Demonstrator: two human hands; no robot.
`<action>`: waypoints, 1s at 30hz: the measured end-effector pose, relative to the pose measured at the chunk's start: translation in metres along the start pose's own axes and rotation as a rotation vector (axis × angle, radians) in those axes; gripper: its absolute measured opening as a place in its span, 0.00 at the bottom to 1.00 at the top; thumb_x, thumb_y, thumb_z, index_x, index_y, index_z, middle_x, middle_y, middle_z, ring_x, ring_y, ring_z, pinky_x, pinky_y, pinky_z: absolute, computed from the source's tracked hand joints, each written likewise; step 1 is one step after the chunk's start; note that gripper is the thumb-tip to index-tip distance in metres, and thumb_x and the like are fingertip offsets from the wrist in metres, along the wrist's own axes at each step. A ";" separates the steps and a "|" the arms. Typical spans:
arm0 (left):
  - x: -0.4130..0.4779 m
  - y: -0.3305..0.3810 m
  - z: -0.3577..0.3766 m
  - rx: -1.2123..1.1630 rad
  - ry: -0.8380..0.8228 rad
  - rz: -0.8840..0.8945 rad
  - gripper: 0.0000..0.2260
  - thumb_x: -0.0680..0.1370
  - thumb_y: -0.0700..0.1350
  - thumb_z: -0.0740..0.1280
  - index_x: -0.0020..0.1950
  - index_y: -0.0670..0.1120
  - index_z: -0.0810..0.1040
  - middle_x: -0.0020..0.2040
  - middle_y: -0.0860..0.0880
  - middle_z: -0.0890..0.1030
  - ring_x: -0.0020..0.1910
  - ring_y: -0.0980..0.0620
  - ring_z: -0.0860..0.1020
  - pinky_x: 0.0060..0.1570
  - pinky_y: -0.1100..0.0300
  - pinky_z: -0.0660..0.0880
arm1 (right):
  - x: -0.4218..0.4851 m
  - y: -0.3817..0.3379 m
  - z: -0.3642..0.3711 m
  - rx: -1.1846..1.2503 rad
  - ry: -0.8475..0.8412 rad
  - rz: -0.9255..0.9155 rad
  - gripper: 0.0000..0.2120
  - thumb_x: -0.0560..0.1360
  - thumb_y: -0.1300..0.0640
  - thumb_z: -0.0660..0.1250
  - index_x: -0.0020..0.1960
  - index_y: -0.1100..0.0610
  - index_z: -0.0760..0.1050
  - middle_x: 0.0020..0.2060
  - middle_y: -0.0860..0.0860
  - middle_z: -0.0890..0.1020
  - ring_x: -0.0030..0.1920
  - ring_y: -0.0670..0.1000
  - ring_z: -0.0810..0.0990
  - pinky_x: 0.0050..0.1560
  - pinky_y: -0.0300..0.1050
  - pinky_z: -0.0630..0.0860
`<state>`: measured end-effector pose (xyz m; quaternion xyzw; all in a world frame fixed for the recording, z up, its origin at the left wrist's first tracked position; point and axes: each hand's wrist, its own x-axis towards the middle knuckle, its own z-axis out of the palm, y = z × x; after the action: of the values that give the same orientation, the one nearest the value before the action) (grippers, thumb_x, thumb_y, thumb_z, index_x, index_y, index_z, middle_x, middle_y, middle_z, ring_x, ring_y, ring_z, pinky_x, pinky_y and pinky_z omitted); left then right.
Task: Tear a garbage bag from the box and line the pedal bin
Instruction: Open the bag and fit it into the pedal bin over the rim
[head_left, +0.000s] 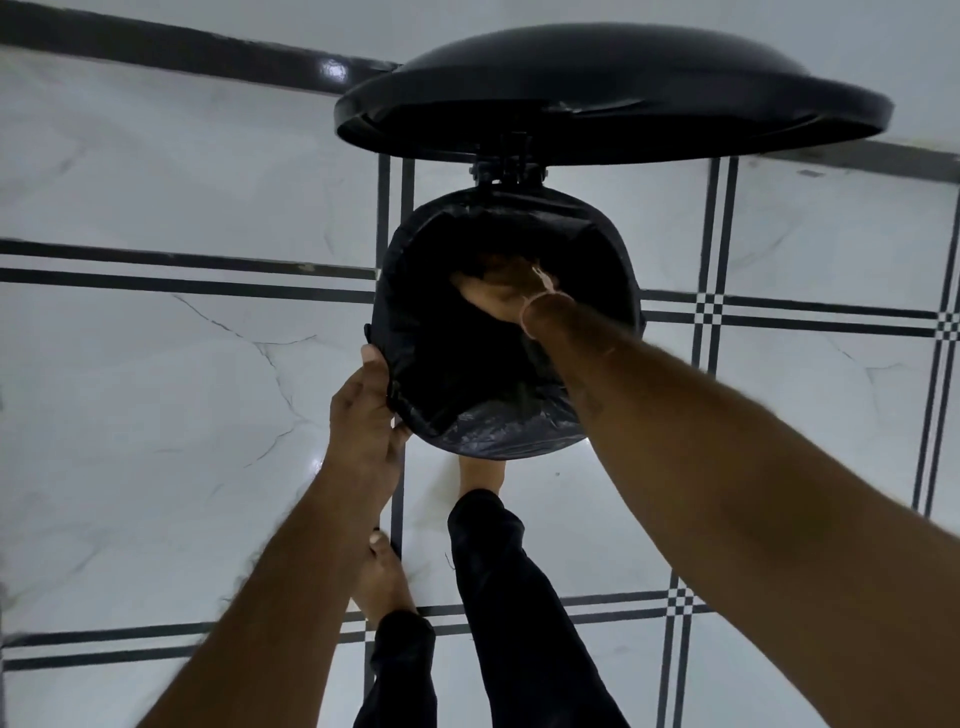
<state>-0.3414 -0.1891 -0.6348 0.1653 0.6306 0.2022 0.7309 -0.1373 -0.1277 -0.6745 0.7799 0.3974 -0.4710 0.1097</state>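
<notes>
A black pedal bin (631, 291) stands on the floor with its round lid (613, 88) raised at the far side. A black garbage bag (498, 431) sits inside it, its top folded out over the rim. My left hand (363, 410) grips the bin's near-left rim over the bag's edge. My right hand (498, 291) reaches down inside the bin, fingers spread against the bag's inner wall; the fingertips are lost in the dark. No bag box is in view.
White marble floor tiles (156, 389) with black double lines lie all around. My bare right foot (480, 475) is at the bin's near base, my left foot (384, 577) behind it. A dark skirting (156, 47) runs along the far wall.
</notes>
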 end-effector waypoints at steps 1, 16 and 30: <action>0.001 -0.001 -0.001 0.003 -0.001 0.004 0.15 0.85 0.57 0.58 0.52 0.53 0.82 0.47 0.58 0.88 0.50 0.58 0.86 0.53 0.55 0.82 | 0.002 0.002 -0.003 0.046 -0.005 0.011 0.32 0.82 0.33 0.57 0.81 0.47 0.65 0.81 0.53 0.67 0.80 0.60 0.64 0.79 0.54 0.59; -0.008 0.007 0.005 0.034 -0.003 -0.005 0.17 0.85 0.58 0.56 0.53 0.52 0.82 0.48 0.56 0.88 0.51 0.57 0.86 0.45 0.61 0.84 | -0.107 0.039 0.064 -0.057 -0.131 -0.112 0.30 0.78 0.27 0.43 0.70 0.36 0.71 0.72 0.48 0.77 0.73 0.59 0.73 0.73 0.66 0.66; -0.010 0.015 0.006 0.108 0.118 -0.103 0.26 0.84 0.63 0.54 0.68 0.46 0.78 0.63 0.48 0.83 0.63 0.49 0.81 0.60 0.53 0.79 | -0.096 0.043 0.055 0.162 0.097 -0.128 0.19 0.82 0.44 0.64 0.69 0.50 0.77 0.63 0.55 0.84 0.64 0.59 0.81 0.64 0.55 0.79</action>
<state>-0.3378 -0.1813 -0.6180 0.1596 0.6902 0.1396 0.6919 -0.1643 -0.2357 -0.6335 0.7811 0.4120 -0.4691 -0.0035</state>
